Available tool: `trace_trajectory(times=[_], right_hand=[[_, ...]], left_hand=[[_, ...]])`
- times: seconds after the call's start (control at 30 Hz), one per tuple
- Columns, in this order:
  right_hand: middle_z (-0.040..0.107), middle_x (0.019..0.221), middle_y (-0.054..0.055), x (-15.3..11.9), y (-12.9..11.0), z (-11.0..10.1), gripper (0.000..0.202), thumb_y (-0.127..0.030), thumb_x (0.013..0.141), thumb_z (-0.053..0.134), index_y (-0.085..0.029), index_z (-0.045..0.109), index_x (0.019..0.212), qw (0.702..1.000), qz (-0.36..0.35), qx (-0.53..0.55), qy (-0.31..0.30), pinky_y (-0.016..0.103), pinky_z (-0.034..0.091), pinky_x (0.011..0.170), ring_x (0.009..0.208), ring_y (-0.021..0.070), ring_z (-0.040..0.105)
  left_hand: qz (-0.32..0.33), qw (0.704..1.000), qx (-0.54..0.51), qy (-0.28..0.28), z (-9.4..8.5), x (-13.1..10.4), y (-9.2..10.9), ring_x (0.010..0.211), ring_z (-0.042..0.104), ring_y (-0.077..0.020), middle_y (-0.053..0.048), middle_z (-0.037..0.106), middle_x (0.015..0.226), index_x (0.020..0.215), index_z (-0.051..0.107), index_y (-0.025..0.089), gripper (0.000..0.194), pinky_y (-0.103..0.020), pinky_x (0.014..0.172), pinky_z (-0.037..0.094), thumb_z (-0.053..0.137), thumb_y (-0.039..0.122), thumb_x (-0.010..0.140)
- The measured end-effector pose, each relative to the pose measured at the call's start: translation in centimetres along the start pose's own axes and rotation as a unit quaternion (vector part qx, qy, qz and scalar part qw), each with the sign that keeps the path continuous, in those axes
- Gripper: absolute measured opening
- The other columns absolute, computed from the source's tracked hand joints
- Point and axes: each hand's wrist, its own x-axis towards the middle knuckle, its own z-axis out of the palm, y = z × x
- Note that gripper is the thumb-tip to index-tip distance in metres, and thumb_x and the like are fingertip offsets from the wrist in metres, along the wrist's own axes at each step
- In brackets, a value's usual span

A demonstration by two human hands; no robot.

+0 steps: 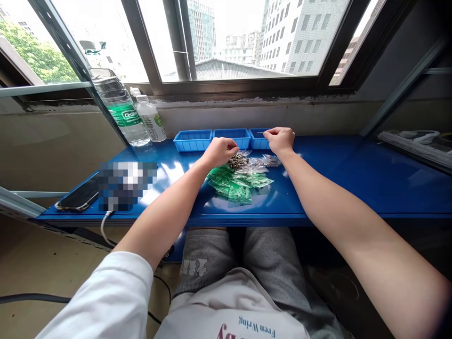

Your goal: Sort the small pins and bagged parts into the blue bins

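Note:
My right hand (pixel 281 139) is in a pinch over the right blue bin (pixel 254 141), with a small thin metal piece (pixel 260 132) sticking out of its fingertips to the left. My left hand (pixel 221 149) has its fingers closed just above a pile of small brass-coloured screws (pixel 238 161); anything between its fingertips is hidden. Clear plastic bags (pixel 257 165) with small parts lie right of the pile. Green plastic bags (pixel 240 185) are spread in front of it.
Two more blue bins, a left one (pixel 193 141) and a middle one (pixel 233 136), stand along the wall. A large water bottle (pixel 122 110) and a smaller bottle (pixel 152 118) are at the back left. A phone (pixel 79 193) lies on the blue table (pixel 346 188) near a white cable (pixel 103 227).

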Motion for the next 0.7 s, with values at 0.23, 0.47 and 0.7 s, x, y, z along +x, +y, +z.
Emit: trace_trajectory(times=[0.23,0.47,0.7], right_hand=[[0.081,0.094,0.015,-0.2,0.4,-0.3,0.018,-0.024,0.085,0.071,-0.015,0.086,0.090,0.996,0.003,-0.083,-0.017,0.045,0.057,0.098,0.097,0.0334,0.074],[0.081,0.092,0.012,-0.1,0.7,0.1,0.021,-0.026,0.086,0.068,-0.017,0.087,0.092,0.995,-0.017,-0.085,-0.039,0.045,0.056,0.101,0.098,0.0324,0.074],[0.081,0.096,0.015,-0.7,-0.7,0.0,0.023,-0.026,0.087,0.068,-0.015,0.085,0.099,0.993,-0.017,-0.109,-0.050,0.044,0.055,0.100,0.102,0.0338,0.073]], left_hand=[[0.026,0.998,0.040,-0.046,0.2,-0.1,-0.2,0.074,0.072,-0.0207,-0.005,0.080,0.080,0.080,0.081,0.018,0.016,-0.028,0.070,0.053,0.067,0.024,0.086],[0.029,0.996,0.033,-0.079,0.0,-0.2,0.2,0.078,0.074,-0.0216,-0.006,0.081,0.084,0.084,0.082,0.018,0.016,-0.029,0.072,0.055,0.070,0.027,0.087],[0.032,0.995,0.047,-0.087,0.1,-0.2,0.0,0.078,0.075,-0.0219,-0.006,0.082,0.085,0.089,0.085,0.017,0.016,-0.030,0.078,0.059,0.072,0.012,0.080]])
